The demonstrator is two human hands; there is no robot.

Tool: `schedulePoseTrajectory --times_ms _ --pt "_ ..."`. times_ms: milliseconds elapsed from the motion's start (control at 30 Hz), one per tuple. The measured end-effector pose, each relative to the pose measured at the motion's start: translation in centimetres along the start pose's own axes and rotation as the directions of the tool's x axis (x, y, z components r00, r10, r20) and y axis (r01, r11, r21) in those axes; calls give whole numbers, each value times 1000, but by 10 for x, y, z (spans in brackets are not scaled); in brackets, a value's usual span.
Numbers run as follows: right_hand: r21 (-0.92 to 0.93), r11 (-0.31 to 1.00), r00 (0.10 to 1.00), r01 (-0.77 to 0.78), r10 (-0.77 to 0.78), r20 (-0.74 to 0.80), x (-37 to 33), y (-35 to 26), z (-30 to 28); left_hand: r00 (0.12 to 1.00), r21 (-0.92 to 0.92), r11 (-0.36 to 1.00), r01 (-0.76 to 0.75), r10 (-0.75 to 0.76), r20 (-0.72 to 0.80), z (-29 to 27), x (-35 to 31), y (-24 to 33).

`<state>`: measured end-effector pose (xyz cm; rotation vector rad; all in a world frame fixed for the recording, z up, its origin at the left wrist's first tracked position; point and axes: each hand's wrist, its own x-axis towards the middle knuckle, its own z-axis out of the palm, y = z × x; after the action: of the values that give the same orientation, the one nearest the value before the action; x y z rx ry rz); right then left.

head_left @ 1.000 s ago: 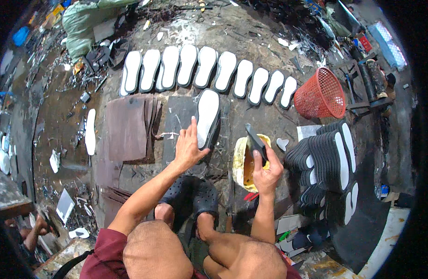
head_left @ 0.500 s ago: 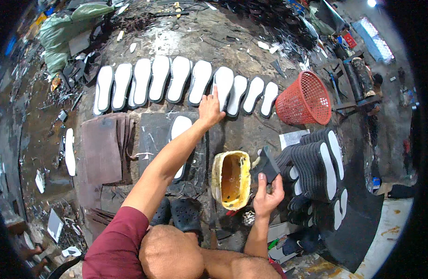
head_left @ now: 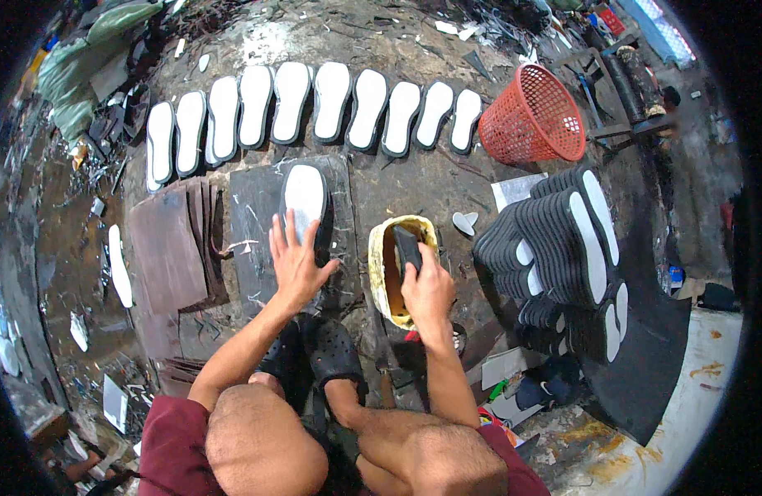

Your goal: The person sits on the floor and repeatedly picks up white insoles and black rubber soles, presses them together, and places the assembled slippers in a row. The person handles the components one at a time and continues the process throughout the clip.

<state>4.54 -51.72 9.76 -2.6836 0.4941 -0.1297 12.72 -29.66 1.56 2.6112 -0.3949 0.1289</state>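
L hand (head_left: 296,260): spread, brought bk from sole row (head_left: 291,103) to lone sole (head_left: 304,190) | R hand (head_left: 429,289): dk pad (head_left: 407,248) pinched, now brought to tub (head_left: 376,269) mouth | dipping prob. underway

A red perforated basket (head_left: 513,124) sits near a dark frame (head_left: 633,131) at the upper right; a crumpled green sack (head_left: 75,74) lies at the upper left, and stacked brown sheets (head_left: 166,252) lie near a long white piece (head_left: 119,266)

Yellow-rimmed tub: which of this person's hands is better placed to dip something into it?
Probably the right hand: it holds a dark flat piece over the tub, while the left hand spreads over the white-topped sole.
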Motion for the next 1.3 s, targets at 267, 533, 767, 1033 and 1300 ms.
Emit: schedulePoseTrajectory --times_ms 267,533,767,1033,1300 --pt "-200 979 984 -26 60 166 -12 8 20 991 -90 993 75 -65 113 -7 -28 -30" --pt "305 952 986 25 26 -162 -40 -13 -111 998 61 998 -29 26 56 1 -27 -58" --pt "-267 955 974 126 -68 216 -90 36 -117 981 -129 979 -155 137 -139 -31 -25 -55" --pt "-192 960 921 203 -254 -295 27 -16 -125 992 -284 959 23 -56 -109 -15 -76 -81" --pt "637 766 989 -92 -5 149 138 -127 101 993 -347 937 34 -71 -95 -11 -60 -72"
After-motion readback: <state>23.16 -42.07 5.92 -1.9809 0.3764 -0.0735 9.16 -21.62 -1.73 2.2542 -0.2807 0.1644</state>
